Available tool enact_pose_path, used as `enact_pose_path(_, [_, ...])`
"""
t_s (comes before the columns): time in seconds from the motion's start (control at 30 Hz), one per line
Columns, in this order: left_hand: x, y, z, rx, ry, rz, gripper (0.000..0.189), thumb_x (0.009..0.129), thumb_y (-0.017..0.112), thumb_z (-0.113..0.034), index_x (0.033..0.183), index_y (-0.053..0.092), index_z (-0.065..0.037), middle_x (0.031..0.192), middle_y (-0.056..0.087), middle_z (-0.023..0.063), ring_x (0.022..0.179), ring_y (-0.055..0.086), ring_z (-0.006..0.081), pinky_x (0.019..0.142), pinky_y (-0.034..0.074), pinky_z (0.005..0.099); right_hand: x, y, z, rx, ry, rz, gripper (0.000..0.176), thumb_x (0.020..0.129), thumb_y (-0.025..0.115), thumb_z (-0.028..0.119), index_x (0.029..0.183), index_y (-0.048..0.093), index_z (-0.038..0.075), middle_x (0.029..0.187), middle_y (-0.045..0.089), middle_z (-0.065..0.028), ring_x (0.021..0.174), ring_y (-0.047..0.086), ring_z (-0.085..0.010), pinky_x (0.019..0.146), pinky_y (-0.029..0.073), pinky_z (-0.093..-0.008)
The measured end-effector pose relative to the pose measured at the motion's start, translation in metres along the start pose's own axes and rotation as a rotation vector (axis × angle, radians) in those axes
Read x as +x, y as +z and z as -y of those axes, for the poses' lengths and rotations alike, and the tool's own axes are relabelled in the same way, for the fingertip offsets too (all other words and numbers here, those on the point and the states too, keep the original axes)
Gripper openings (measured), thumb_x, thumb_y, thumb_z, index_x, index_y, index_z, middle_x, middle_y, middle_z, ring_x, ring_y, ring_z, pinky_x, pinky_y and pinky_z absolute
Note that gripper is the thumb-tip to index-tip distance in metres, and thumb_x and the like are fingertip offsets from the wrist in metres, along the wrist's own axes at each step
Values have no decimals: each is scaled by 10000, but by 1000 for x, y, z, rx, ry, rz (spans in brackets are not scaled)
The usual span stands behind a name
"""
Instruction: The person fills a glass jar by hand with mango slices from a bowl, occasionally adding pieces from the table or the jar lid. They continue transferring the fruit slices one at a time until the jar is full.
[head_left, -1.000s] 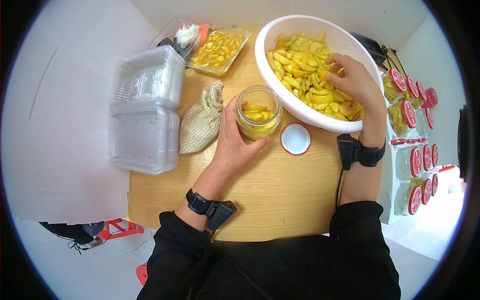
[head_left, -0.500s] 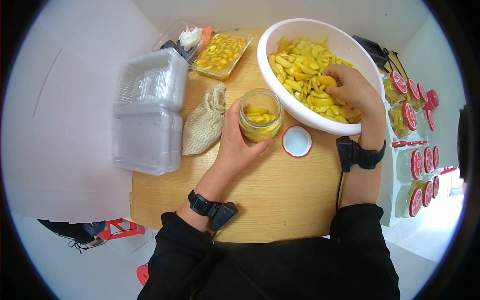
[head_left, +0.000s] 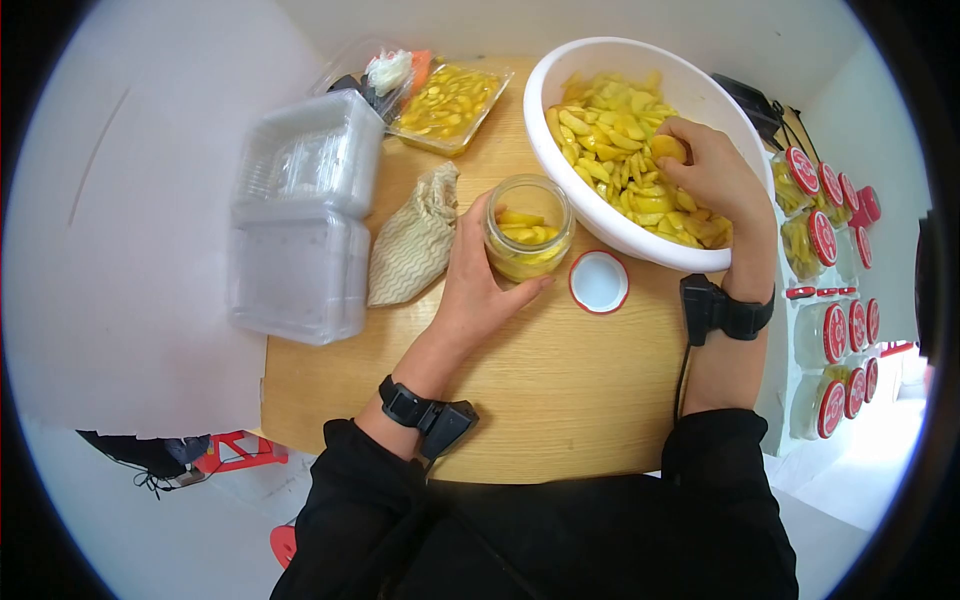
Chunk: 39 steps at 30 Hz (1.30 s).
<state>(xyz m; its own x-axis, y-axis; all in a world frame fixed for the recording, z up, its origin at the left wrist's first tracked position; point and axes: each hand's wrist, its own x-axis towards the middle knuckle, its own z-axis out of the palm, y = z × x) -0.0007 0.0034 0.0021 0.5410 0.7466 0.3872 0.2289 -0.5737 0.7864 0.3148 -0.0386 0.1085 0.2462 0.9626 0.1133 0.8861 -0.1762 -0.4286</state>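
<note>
My left hand (head_left: 480, 288) is wrapped round a glass jar (head_left: 530, 268) that stands upright and lidless on the table, partly filled with yellow fruit slices (head_left: 526, 230). Above the large white basin (head_left: 560, 190), my right hand (head_left: 715, 165) pinches a yellow fruit slice (head_left: 668, 149) between thumb and fingers. A heap of similar slices (head_left: 620, 140), glossy and yellow, fills much of the basin. Between jar and basin, the jar lid (head_left: 599, 282) lies with its white inside up and a red rim.
Clear plastic containers (head_left: 305, 220) are stacked on the left, beside a patterned cloth pouch (head_left: 415, 240). A tray of slices in liquid (head_left: 448, 105) sits at the back. Several red-lidded jars (head_left: 822, 238) line a rack on the right. Wooden table (head_left: 560, 400) underneath.
My right hand has lifted slightly from the heap, and the slice in its fingers now shows clearly. My left hand still holds the jar. The whole view has shifted a little.
</note>
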Motion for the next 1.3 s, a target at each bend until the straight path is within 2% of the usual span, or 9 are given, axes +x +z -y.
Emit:
enact_pose_path(0.03, [0,0,0,-5,0,-2,1060,688,926,-163,1532,302,-17,1439,447,187,1330,479,362,1140,403,448,1,-1,0,-10,-2,14,350,876,679,176,1198,678,38,1111,718,-223,1020,681,-388,906,525,-426])
enact_pose_path(0.23, [-1,0,-1,-23,-11,-5,1050,693,921,-165,1530,304,-22,1422,453,188,1330,474,366,1133,403,453,2,-1,1,19,-54,-21,355,873,700,175,1191,670,21,1049,724,-212,951,685,-352,874,528,-412])
enact_pose_path(0.33, [-1,0,-2,-38,-23,2,1041,701,916,-168,1529,303,-23,1420,451,199,1332,467,377,1138,393,460,0,2,3,106,-112,-57,243,878,698,89,1095,632,4,862,636,-50,757,553,-138,726,487,-296])
enact_pose_path(0.43, [-2,0,-1,-1,-30,-4,1053,703,911,-161,1545,292,-32,1428,475,206,1356,484,360,1145,405,454,3,4,-2,111,-109,-39,241,882,698,83,1100,625,8,877,630,-36,771,550,-121,733,485,-286])
enact_pose_path(0.53, [1,0,-1,18,-16,-15,1060,704,909,-160,1553,286,-38,1437,484,203,1372,490,349,1149,411,450,2,-3,7,113,-57,29,359,868,728,161,1188,669,8,992,717,-178,858,668,-271,820,533,-377])
enact_pose_path(0.97, [0,-1,-2,11,-24,-4,1073,699,919,-170,1555,285,-43,1435,478,202,1368,491,345,1147,416,445,3,3,3,186,-133,38,361,876,716,127,1210,648,9,1025,721,-163,878,663,-253,838,530,-368])
enact_pose_path(1.03, [0,1,-2,-24,-6,-18,1037,700,918,-172,1525,307,-23,1433,457,201,1349,463,369,1151,388,456,1,2,8,182,-112,50,366,875,716,123,1213,645,3,1018,719,-160,876,661,-251,834,529,-367])
enact_pose_path(1.13, [0,1,-4,-37,3,-32,1027,690,927,-162,1499,314,-3,1424,444,201,1339,455,370,1150,382,450,0,2,10,177,-122,50,229,917,675,19,1138,615,26,950,612,10,827,546,-73,753,472,-238])
enact_pose_path(1.3, [-2,3,-7,-137,-97,-62,1065,677,942,-143,1485,265,12,1420,419,218,1359,451,354,1157,386,436,1,3,5,232,-158,46,222,915,671,21,1129,614,22,929,600,10,818,542,-74,743,467,-239])
